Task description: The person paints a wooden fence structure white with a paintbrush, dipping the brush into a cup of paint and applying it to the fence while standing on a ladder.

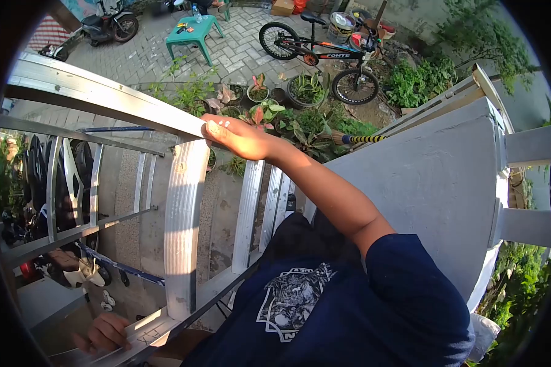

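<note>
An aluminium ladder (183, 232) fills the left half of the head view, seen from above, with flat rungs between two side rails. My right hand (242, 136) is closed round the far rail, its thumb lying on top beside the end of a rung. At the lower left, my left hand (104, 333) curls its fingers over the near rail, close to dark handwritten marks. That hand is slightly blurred. My body in a dark blue T-shirt is close to the ladder, and a shoe shows below between the lower rungs.
To the right stands a pale grey wall (419, 177). Beyond the ladder are potted plants (306, 90), a broom (367, 139), a black bicycle (324, 52) and a green table (196, 30). A motorbike (107, 24) stands on the paving, near part of a seated person at the top.
</note>
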Demonstrator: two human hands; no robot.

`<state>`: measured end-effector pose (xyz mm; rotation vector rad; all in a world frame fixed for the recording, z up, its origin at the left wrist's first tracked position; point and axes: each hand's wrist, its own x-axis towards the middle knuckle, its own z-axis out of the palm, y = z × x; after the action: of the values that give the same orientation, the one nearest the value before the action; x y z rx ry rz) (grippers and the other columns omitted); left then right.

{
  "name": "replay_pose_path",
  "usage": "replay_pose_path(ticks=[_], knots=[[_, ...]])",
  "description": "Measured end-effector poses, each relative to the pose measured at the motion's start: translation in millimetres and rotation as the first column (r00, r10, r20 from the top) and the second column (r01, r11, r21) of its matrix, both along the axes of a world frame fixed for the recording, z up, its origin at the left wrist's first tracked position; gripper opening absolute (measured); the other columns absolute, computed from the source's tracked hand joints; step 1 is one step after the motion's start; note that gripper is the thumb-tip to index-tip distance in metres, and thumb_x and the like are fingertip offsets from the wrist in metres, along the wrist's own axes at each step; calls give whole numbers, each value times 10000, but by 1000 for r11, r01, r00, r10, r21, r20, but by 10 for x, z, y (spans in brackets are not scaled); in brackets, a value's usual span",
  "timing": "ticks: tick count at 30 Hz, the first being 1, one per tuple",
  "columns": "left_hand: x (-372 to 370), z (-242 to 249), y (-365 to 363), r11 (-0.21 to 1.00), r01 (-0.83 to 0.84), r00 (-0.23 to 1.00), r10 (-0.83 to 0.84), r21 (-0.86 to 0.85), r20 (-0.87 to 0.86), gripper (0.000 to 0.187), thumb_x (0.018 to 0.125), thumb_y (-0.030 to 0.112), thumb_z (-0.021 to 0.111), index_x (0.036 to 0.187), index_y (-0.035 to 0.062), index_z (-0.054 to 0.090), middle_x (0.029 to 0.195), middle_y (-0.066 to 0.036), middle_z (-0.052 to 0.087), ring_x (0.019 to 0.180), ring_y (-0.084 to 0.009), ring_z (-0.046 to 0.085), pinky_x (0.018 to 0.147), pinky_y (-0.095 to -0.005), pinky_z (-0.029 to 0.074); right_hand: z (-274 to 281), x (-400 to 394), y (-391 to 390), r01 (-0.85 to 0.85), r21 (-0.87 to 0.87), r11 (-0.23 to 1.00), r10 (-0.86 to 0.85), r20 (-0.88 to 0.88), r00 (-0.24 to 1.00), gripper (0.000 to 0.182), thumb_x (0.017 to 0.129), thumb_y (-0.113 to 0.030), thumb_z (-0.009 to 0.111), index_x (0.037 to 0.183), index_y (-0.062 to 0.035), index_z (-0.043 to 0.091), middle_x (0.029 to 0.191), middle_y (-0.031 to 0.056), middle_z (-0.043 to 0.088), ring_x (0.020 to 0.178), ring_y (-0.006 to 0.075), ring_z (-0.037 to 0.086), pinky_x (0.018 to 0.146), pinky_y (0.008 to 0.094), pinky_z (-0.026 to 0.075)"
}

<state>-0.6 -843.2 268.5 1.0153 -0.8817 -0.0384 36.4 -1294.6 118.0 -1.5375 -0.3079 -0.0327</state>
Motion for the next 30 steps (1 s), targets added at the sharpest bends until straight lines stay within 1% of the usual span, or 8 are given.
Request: replay_pose_path(ticks=[6,11,14,18,20,21,25,30], knots=[[-80,15,-172,982,-190,982,190,-20,2,662,659,253,882,1021,154,336,621,11,476,502,-115,455,632,-265,499,174,-56,12,13,-25,1000,-14,-29,999,520,1116,-563,311,1061,-90,521,894,-35,408,839,111,370,794,293,364],[123,95,-34,986,38,983,-66,161,172,670,678,227,852,1067,115,319,631,-2,504,508,-121,507,535,-267,486,102,-10,-34,-6,-35,999,4,-53,999,518,1131,-524,292,1134,-77,554,847,-41,404,781,107,365,760,284,370],[121,-34,-42,986,160,986,-158,-42,61,713,655,213,847,1141,69,345,607,-7,489,472,-114,511,484,-234,447,160,40,-118,-63,-99,993,53,-96,994,528,1134,-511,295,1155,-63,573,913,-11,517,843,119,432,813,309,406],[-98,53,-265,966,-258,956,252,20,154,533,798,230,801,1162,25,468,604,-9,500,477,-93,517,475,-217,419,469,293,-36,-190,118,975,184,67,981,510,1098,-494,455,1315,-39,536,1022,32,578,914,116,548,821,312,477],[-211,-155,21,996,20,1000,-20,-85,0,729,850,370,767,1412,4,482,1222,-187,581,946,-312,581,868,-468,470,794,432,97,-231,223,947,198,163,967,538,1064,-455,566,1394,-34,503,1176,91,648,996,170,640,815,355,537],[-313,-279,199,997,16,1000,-15,-81,17,729,850,370,767,1412,4,482,1222,-187,581,946,-312,581,868,-468,470,931,518,195,-185,108,977,151,261,953,537,1035,-452,616,1363,-37,528,1153,115,668,968,186,656,795,370,539],[-631,-124,-239,759,-651,737,624,-24,-260,594,833,349,749,1279,20,535,1080,-144,609,923,-250,588,741,-434,473,1107,490,231,-114,-64,991,122,136,983,463,916,-410,783,1135,-54,583,873,103,673,795,195,655,719,375,514],[-338,34,-849,734,-636,657,678,240,-330,576,837,343,743,1270,20,545,1074,-144,614,923,-250,590,751,-431,476,1102,457,291,-50,6,999,49,137,989,488,858,-426,809,1069,-73,547,738,152,680,692,393,698,633,465,533]])
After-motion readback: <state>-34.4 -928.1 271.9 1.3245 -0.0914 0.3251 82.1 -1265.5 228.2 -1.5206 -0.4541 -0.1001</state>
